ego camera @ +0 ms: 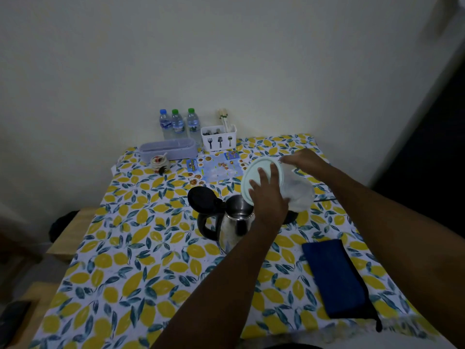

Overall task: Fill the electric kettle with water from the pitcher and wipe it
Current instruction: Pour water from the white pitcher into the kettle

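A steel electric kettle with a black handle stands mid-table, its black lid flipped open to the left. A clear plastic pitcher with a pale green lid is tipped on its side just above the kettle's mouth. My left hand presses flat against the pitcher's lid. My right hand grips the pitcher's body from behind. A folded dark blue cloth lies on the table at the right, near the front edge.
The table has a lemon-print cover. At the back stand three water bottles, a white cutlery caddy, a lilac tray, a small jar and a printed leaflet. The kettle's black base lies behind my left wrist.
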`<state>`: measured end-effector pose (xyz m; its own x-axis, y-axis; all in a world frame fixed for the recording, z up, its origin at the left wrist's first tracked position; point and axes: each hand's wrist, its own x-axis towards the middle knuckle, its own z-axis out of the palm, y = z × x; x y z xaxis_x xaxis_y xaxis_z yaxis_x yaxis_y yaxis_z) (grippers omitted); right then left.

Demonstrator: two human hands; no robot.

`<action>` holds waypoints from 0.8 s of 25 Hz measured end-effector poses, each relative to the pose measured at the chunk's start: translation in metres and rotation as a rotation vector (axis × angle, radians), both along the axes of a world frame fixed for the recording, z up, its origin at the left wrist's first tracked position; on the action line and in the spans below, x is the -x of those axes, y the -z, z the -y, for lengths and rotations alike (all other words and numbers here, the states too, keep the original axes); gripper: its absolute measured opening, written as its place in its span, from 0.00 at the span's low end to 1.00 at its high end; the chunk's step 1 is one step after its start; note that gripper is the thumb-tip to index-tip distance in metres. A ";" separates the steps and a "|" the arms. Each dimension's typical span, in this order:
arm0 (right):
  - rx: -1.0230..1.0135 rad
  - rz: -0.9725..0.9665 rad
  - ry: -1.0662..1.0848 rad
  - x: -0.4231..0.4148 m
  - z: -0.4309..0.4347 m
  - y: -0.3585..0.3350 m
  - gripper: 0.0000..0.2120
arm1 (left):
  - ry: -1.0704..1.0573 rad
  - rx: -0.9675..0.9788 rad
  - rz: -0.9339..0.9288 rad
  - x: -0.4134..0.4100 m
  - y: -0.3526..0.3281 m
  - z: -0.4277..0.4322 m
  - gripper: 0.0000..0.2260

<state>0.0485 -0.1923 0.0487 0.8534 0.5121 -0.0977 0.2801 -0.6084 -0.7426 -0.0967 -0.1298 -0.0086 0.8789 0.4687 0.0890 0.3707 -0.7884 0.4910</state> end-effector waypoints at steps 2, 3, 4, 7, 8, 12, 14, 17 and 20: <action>0.021 0.034 -0.035 0.004 -0.004 -0.006 0.22 | -0.020 0.012 0.026 0.001 -0.001 -0.001 0.44; 0.033 0.046 -0.050 0.006 -0.006 -0.008 0.22 | -0.031 0.019 0.040 0.002 0.000 -0.002 0.45; 0.050 0.061 -0.067 0.006 -0.009 -0.009 0.22 | -0.041 0.025 0.054 0.002 0.000 -0.003 0.45; 0.139 0.102 -0.102 0.004 -0.015 -0.011 0.21 | -0.062 0.066 0.075 0.003 0.003 -0.006 0.46; 0.152 0.111 -0.117 0.003 -0.017 -0.011 0.21 | -0.070 0.085 0.081 0.003 0.004 -0.007 0.46; 0.161 0.133 -0.141 0.009 -0.027 -0.016 0.23 | -0.096 0.138 0.115 0.005 0.004 -0.011 0.46; 0.178 0.140 -0.133 0.010 -0.030 -0.018 0.24 | -0.103 0.157 0.123 0.007 0.005 -0.011 0.46; 0.226 0.160 -0.127 0.009 -0.033 -0.018 0.23 | -0.118 0.161 0.122 0.009 0.005 -0.010 0.46; 0.252 0.177 -0.132 0.011 -0.034 -0.020 0.23 | -0.127 0.154 0.119 0.011 0.004 -0.008 0.46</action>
<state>0.0378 -0.1583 0.0686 0.7963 0.5980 -0.0911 0.4802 -0.7165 -0.5060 -0.1073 -0.1213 -0.0128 0.7996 0.5910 0.1070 0.3945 -0.6511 0.6484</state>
